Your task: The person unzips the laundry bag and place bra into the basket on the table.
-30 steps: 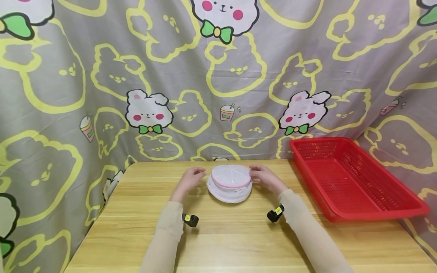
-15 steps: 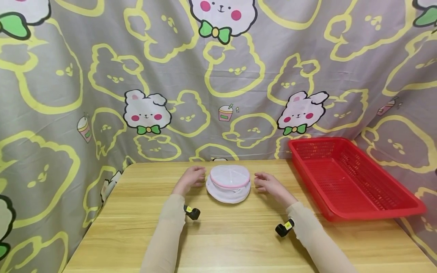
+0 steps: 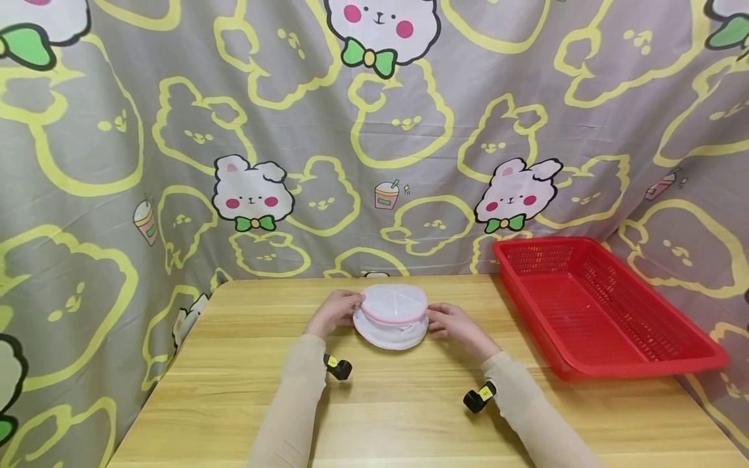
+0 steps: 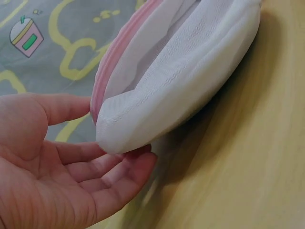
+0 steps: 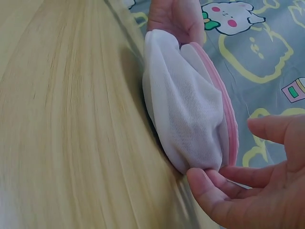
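Observation:
A round white mesh laundry bag point(image 3: 391, 335) with a pink band round its top lies near the table's back edge. My left hand point(image 3: 335, 312) is at its left side. In the left wrist view the left thumb point(image 4: 69, 109) meets the pink band while the other fingers curve below the bag's edge. At the opposite side is my right hand point(image 3: 459, 326). In the right wrist view its lower fingers point(image 5: 202, 183) touch the bag's edge, and the thumb stands apart from the bag. The bag's far side is hidden from the head view.
A red plastic basket point(image 3: 576, 372) with perforated sides stands at the table's right. Behind the wooden table point(image 3: 386, 416) hangs a grey curtain point(image 3: 328, 123) with cartoon prints. Each sleeve carries a small black wrist camera point(image 3: 339, 368).
Both hands were slightly apart from the bag half a second ago. The left has since moved right and the right has moved left, so both now touch it. The bag has stayed in place.

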Demonstrator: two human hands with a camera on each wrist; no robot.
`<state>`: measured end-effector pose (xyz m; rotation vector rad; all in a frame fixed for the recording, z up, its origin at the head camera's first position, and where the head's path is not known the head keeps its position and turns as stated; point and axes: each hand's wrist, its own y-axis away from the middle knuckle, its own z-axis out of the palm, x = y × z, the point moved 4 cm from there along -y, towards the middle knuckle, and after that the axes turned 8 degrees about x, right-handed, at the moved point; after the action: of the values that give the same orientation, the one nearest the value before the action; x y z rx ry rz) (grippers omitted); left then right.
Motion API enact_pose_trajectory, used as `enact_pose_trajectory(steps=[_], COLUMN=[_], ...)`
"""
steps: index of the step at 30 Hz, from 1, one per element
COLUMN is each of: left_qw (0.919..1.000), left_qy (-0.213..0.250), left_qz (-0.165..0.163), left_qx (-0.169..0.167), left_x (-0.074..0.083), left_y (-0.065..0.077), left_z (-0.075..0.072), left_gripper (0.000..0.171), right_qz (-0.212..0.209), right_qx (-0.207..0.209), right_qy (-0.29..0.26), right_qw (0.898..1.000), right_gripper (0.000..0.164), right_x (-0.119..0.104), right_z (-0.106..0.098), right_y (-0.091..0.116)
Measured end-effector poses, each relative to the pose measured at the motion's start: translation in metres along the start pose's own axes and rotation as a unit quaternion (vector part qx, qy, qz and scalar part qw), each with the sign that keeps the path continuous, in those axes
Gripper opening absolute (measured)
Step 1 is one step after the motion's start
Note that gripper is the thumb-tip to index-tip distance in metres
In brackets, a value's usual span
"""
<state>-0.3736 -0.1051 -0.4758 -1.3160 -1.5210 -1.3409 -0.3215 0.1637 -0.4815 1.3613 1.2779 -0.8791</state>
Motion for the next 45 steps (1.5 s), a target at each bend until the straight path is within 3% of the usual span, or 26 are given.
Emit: enact_pose_trajectory(steps=[10,15,20,23,27,36,45], left_qw=[0.9989,0.9976,0.9958,0.9937,0.9911,0.9899,0.9882], left_qy=[0.02,0.041,0.063,0.081,0.104,0.131,0.137], left_qz=[0.003,0.024,0.034,0.03,0.019,0.01,0.002], left_qx=[0.044,0.05,0.057,0.071,0.081,0.054,0.068], left_x=[-0.002,-0.003,0.012,0.012,-0.003,-0.011,-0.019], left_y=[0.012,0.02,0.04,0.04,0.025,0.023,0.02], left_z=[0.009,0.012,0.012,0.013,0.015,0.014,0.009], left_gripper=[0.046,0.046,0.047,0.046,0.047,0.054,0.048], right_qz=[0.018,0.009,-0.004,-0.003,-0.006,0.002,-0.002], right_qx=[0.04,0.039,0.048,0.058,0.076,0.119,0.102], right_qy=[-0.026,-0.053,-0.064,-0.069,-0.082,-0.118,-0.113], right_qw=[0.999,0.998,0.997,0.996,0.994,0.986,0.988], right_gripper=[0.056,0.054,0.05,0.049,0.047,0.044,0.044], right_x=[-0.001,-0.004,-0.006,-0.008,-0.01,-0.004,0.007], right_z=[0.008,0.014,0.015,0.015,0.015,0.014,0.012], right_y=[-0.007,-0.014,-0.023,-0.028,-0.035,-0.038,-0.038])
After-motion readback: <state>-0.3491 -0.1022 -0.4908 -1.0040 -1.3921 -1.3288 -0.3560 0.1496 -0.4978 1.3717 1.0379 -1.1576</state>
